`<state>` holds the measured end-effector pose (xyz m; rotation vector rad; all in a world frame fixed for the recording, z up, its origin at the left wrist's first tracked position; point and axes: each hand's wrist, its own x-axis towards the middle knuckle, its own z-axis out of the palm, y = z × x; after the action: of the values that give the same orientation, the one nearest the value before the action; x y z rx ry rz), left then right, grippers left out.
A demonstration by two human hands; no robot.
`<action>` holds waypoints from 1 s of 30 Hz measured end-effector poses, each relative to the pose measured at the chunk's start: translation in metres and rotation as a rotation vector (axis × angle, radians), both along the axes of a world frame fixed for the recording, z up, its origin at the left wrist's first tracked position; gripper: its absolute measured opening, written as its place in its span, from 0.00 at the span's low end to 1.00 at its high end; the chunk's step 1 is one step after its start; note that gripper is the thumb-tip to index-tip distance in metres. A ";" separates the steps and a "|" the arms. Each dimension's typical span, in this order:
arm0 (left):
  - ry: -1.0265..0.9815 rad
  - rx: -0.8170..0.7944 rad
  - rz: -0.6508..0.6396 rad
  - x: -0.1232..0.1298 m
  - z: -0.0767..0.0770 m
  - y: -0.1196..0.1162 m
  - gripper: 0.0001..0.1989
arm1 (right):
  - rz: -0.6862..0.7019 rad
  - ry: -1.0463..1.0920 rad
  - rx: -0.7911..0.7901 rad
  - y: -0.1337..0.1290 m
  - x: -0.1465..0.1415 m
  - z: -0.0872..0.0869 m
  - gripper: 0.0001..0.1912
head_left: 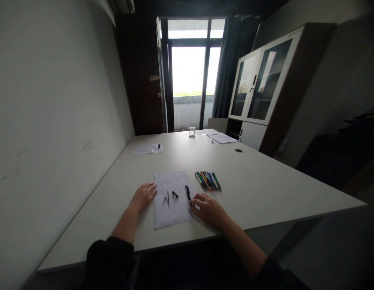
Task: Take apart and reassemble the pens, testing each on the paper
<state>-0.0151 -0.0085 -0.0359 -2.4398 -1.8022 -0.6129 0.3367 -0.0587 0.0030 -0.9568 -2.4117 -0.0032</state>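
A written sheet of paper (pixel 171 219) lies on the white table near its front edge. My left hand (pixel 144 197) rests flat at the sheet's left edge, fingers spread, holding nothing. At the sheet's right side my right hand (pixel 207 208) has its fingertips at the lower end of a black pen barrel (pixel 188 194); whether they grip it is hard to tell. On the paper lie a thin dark refill (pixel 168 199), a short black pen part (pixel 175 194) and small pieces (pixel 165 199) left of the refill. Several coloured pens (pixel 208 181) lie side by side beyond my right hand.
A glass (pixel 192 132) stands near the table's far edge. Papers (pixel 223 138) with a pen (pixel 211 140) lie at the far right, another sheet (pixel 147 149) at the far left. The table (pixel 250 189) has a round hole (pixel 239 150) on the right; a wall borders its left.
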 end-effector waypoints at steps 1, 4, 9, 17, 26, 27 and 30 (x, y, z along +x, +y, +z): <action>-0.001 -0.001 -0.001 0.000 0.000 0.000 0.19 | 0.001 0.000 -0.001 0.000 0.000 0.001 0.10; -0.002 -0.005 -0.003 0.000 0.000 0.000 0.19 | 0.002 0.003 0.002 -0.001 0.000 0.002 0.10; 0.002 0.003 -0.004 0.001 0.001 -0.001 0.19 | 0.010 0.005 0.007 0.000 0.001 0.000 0.10; 0.006 0.004 0.010 0.001 0.003 -0.002 0.19 | 0.031 -0.091 0.008 0.002 0.002 0.001 0.17; -0.016 -0.008 0.012 0.002 0.003 -0.003 0.19 | 0.240 -0.413 0.208 0.004 0.002 0.028 0.11; -0.018 -0.008 0.011 0.002 0.002 -0.002 0.19 | 0.265 -0.425 0.222 0.005 0.002 0.031 0.11; -0.021 0.000 0.015 0.001 0.000 -0.001 0.19 | 0.329 -0.423 0.239 0.010 0.002 0.036 0.11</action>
<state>-0.0141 -0.0094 -0.0358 -2.4269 -1.8266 -0.6398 0.3388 -0.0485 0.0393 -0.4767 -2.8454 -0.4010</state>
